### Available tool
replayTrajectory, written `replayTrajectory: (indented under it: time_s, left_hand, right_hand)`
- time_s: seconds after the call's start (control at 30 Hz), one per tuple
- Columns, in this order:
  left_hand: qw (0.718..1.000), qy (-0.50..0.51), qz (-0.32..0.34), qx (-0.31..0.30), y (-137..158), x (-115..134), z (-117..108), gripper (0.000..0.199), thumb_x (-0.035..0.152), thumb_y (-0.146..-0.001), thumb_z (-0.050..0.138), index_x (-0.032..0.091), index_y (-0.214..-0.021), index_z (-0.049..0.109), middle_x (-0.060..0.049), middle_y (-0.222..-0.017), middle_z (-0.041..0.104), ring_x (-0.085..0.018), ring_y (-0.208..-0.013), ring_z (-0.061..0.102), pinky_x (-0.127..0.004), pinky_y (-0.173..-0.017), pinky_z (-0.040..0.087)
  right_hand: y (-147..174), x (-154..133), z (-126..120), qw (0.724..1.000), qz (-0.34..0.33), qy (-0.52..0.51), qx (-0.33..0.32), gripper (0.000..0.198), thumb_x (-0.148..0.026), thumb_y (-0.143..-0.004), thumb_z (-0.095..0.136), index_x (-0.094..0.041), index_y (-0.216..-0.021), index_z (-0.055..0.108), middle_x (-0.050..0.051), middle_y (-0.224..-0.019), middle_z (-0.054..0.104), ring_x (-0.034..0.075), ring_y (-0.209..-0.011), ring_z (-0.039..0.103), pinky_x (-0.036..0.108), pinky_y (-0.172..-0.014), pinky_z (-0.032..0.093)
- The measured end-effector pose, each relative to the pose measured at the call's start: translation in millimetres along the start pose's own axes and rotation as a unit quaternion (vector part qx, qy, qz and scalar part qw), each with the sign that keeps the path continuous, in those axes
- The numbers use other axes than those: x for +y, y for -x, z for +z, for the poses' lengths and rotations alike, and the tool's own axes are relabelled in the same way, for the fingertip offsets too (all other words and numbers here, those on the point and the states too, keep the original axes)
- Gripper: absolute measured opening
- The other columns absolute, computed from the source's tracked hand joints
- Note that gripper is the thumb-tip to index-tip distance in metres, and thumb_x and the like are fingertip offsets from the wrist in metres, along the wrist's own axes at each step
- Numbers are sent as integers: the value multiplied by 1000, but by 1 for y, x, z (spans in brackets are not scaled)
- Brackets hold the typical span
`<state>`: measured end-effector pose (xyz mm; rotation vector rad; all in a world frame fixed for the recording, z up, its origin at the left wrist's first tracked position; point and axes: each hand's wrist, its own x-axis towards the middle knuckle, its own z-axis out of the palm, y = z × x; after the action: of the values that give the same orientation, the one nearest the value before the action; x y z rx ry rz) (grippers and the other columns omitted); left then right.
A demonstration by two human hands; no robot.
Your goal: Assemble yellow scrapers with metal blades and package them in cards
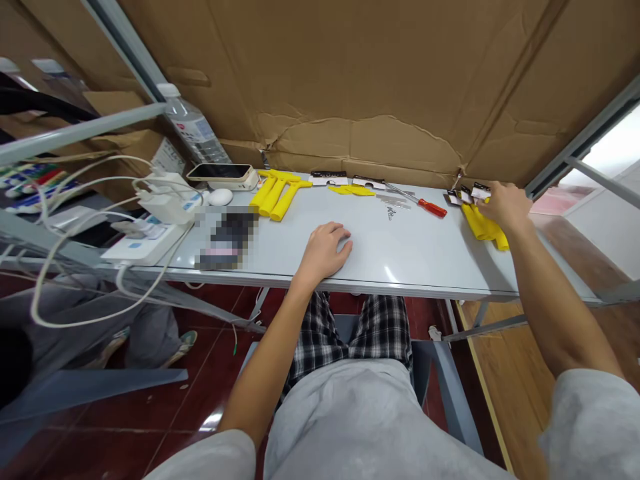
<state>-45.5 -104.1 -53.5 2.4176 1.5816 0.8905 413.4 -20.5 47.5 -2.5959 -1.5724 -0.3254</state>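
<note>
Evenly lit interior, moderately bright. Daylight enters at the far right, where the opening [617, 143] is blown out to near white. The pale surface [400, 253] carries a soft sheen and a small bright glare spot near its front edge. Shadows are faint and diffuse; a weak one lies under the left hand [325, 250]. The floor [165, 427] below shows a small specular reflection. Wide-angle distortion bows the metal frame bars [75, 133] and stretches shapes toward the corners. One patch [225, 237] on the surface is pixelated. Focus is otherwise sharp in the centre, softer at the left edge.
</note>
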Motion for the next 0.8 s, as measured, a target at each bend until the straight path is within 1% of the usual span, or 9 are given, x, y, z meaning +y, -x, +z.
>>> replayTrajectory:
  time_s: [0.1,0.2,0.27,0.4,0.47,0.53,0.63,0.7,0.8]
  left_hand:
    - [1000,0,-3,-2,1,1,-1,32,33,-104,58,17,-122,79,-15,-143,72,-33,-135,66,-49,-124,48]
    - [1000,-8,-9,-7,3,4,-2,31,33,-104,58,19,-123,78,-15,-144,71,-32,-137,65,-49,-124,47]
    - [999,-24,-15,-22,2,6,-5,31,33,-104,58,18,-123,78,-14,-144,72,-32,-135,66,-48,-122,49]
    - [995,-71,-41,-55,-29,-1,-22,33,36,-105,58,16,-120,81,-13,-122,80,-34,-117,72,-49,-108,55]
    - [991,-101,-73,-38,-61,-16,-35,37,36,-104,57,15,-122,81,-16,-120,80,-36,-115,71,-49,-105,55]
    - [986,-131,-103,-2,-98,-38,-50,43,34,-103,53,12,-130,77,-22,-134,74,-42,-131,64,-55,-114,49]
    - [958,-198,-204,35,-145,-76,-73,48,34,-99,56,13,-137,76,-26,-144,69,-46,-142,56,-59,-117,47]
    - [940,-220,-258,35,-162,-99,-83,50,34,-96,59,12,-138,76,-28,-144,69,-47,-142,56,-62,-117,47]
    - [925,-227,-305,-14,-168,-123,-88,50,32,-89,70,16,-136,79,-26,-142,72,-46,-134,63,-61,-111,53]
  right_hand:
    - [10,-14,-4,998,-19,6,55,60,-51,-106,59,-12,-151,65,33,-142,51,29,-139,45,42,-93,30]
    - [21,-33,-10,993,-76,-16,84,52,-51,-108,57,-19,-146,69,26,-143,54,24,-135,45,39,-91,29]
    - [24,-48,-11,988,-128,-33,85,49,-49,-109,55,-18,-142,72,23,-140,56,22,-132,46,37,-91,28]
    - [10,-82,-1,969,-233,-65,49,52,-41,-108,57,0,-135,72,29,-131,61,19,-122,51,36,-96,30]
    - [-3,-96,9,965,-248,-84,30,49,-40,-105,59,-3,-134,74,25,-131,65,17,-116,54,33,-98,34]
    - [-13,-104,20,963,-250,-97,26,45,-41,-103,58,-11,-131,77,18,-131,68,17,-114,57,30,-99,38]
    - [-22,-104,34,960,-259,-99,33,46,-44,-103,54,-14,-127,79,16,-129,71,23,-116,60,31,-102,43]
    - [-26,-97,40,961,-255,-106,37,47,-47,-102,54,-15,-125,80,16,-128,71,25,-117,61,32,-99,43]
    - [-32,-87,46,962,-246,-114,30,41,-46,-101,56,-18,-119,80,13,-120,74,21,-107,61,31,-94,40]
